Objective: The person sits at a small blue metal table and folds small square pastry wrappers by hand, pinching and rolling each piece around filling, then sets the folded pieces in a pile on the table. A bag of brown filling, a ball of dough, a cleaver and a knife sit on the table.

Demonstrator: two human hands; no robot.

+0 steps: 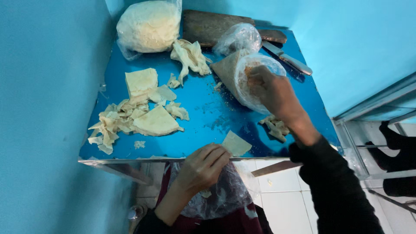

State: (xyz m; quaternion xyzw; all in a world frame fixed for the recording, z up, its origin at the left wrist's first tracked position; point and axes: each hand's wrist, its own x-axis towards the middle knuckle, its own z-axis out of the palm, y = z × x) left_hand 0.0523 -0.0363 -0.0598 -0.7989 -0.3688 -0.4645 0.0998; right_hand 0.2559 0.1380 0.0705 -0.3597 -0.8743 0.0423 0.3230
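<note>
My left hand [203, 167] pinches a small pale triangle of dough sheet [236, 144] at the near edge of the blue table [208, 117]. My right hand [273, 92] reaches into an open clear plastic bag of brownish crumbly filling [249, 84], its fingers closed inside the bag's mouth. Folded pastry triangles [155, 122] and square sheets [141, 81] lie at the left among torn scraps.
A big bag of pale sheets [148, 26] sits at the far left, beside crumpled dough strips [190, 55], a wooden board [212, 27], another clear bag [237, 38] and a knife [288, 58]. Scraps [275, 126] lie by my right wrist. A plastic bag [219, 195] rests on my lap.
</note>
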